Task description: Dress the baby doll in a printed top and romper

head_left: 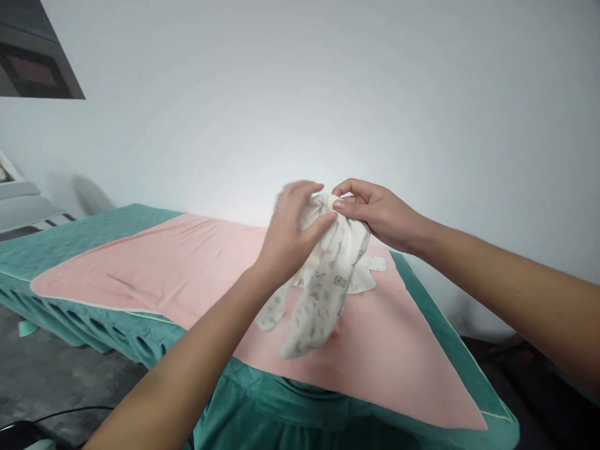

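left forearm (187, 350) nearest; left hand (289, 232): grip unclear; right hand (382, 214) pinches printed garment (323, 294), apparently adjusting it; next likely requires steady pinch.

Bedroom-like room, probably a home — green bed (107, 234), ruffled skirt (100, 328), pink sheet (154, 262), pale wall (210, 112)

Head camera looked forward and down from the wearer's head, above the forearms (201, 350), across the bed (94, 234) toward the wall (281, 94); left hand (293, 234) and right hand (389, 215) sat near mid-frame.

One garment (323, 300) hangs over cloth (187, 256) on a bed (84, 247).
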